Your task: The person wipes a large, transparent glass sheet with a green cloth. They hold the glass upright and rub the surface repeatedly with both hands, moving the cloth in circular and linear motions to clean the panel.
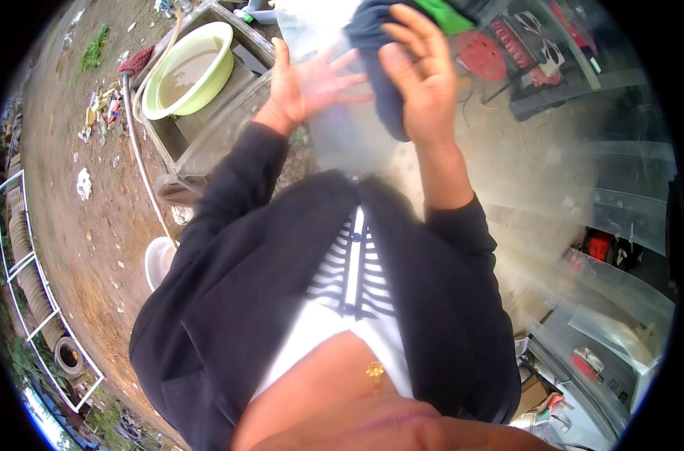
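My left hand (pixel 308 83) is open, its fingers spread and smeared by motion, with nothing in it. To its right, my right hand (pixel 428 83) is closed on a long piece of dark navy cloth (pixel 376 56) that hangs along the palm side. The thumb and fingers bend over the cloth's edge. What kind of cloth article it is, I cannot tell. The fingertips of the left hand point toward the cloth and come close to it; whether they touch is blurred. Just behind the right hand lies something bright green (pixel 451 15).
A pale green basin (pixel 223 71) with murky water stands in a grey concrete sink (pixel 188 161) at the far left. A long pole (pixel 135 143) leans beside it. A red round thing (pixel 481 56) and a rack (pixel 534 94) are at the far right. Clear plastic sheeting (pixel 620 207) stands to the right.
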Motion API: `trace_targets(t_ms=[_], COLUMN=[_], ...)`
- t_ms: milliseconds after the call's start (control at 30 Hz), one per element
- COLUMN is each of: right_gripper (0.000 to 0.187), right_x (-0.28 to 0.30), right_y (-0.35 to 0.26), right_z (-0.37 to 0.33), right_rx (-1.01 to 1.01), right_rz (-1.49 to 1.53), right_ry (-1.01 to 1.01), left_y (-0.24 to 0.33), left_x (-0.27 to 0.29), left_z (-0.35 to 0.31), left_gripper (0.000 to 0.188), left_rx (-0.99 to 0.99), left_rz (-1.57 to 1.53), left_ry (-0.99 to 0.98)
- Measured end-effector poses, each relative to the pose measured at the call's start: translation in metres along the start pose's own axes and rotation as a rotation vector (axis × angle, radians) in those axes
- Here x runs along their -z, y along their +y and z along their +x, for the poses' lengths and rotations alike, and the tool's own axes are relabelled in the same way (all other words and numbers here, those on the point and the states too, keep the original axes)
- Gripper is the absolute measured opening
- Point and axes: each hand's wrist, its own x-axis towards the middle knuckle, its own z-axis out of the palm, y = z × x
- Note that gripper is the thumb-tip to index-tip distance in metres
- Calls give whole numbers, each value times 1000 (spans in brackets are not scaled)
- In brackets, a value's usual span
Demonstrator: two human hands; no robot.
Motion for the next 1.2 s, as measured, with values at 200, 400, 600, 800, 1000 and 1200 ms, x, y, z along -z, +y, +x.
trace_targets(t_ms=[200, 400, 600, 800, 1000, 1200], right_gripper=[51, 44, 42, 34, 30, 41], right_x=[-24, 13, 50, 23, -24, 14], right_y=[78, 75, 115, 104, 87, 81], right_z=[-16, 24, 17, -6, -29, -6], right_rx=[506, 410, 52, 275, 442, 543], right_rz=[-1122, -1254, -1112, -920, -943, -1187], right_ry=[-219, 1, 195, 227, -153, 45], left_y=[-2, -20, -26, -26, -20, -3], left_x=[1, -24, -13, -20, 0, 3], left_z=[13, 6, 3, 9, 6, 20], left_gripper=[78, 71, 68, 62, 49, 52], left_rx=[-131, -52, -46, -70, -190, -130], left_rz=[52, 120, 284, 263, 471, 86], left_ry=[-97, 67, 291, 205, 88, 141])
